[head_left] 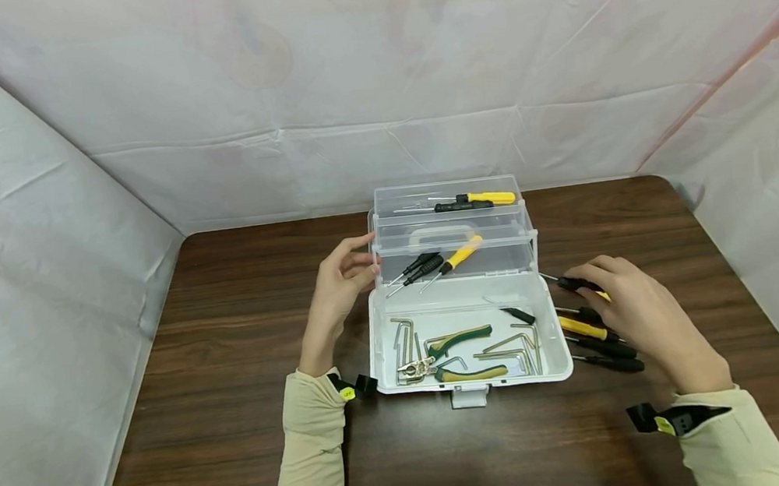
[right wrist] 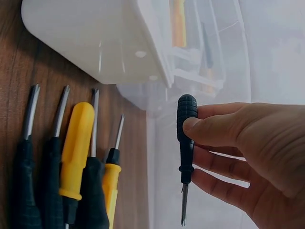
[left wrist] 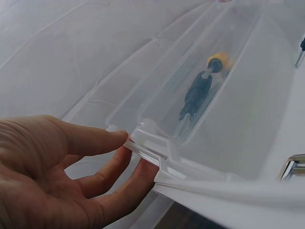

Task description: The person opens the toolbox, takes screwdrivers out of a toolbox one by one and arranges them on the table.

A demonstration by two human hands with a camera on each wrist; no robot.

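On the table point(head_left: 232, 368), the white toolbox point(head_left: 458, 299) stands open with its clear trays point(head_left: 504, 259) raised, their side edge pinched between the thumb and fingers of the person's left hand point(head_left: 338, 291). The right hand point(head_left: 643, 312) pinches a black screwdriver point(right wrist: 186, 133) by its handle, near the loose screwdrivers point(head_left: 581, 328) beside the box; the step appears to be stowing these, so next would come lifting this one over the trays and laying it lengthwise.

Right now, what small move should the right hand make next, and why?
Perhaps carry the black screwdriver over to the lower clear tray: the right hand holds it beside the toolbox, similar screwdrivers lie in that tray, and the left hand holds the trays' left end.
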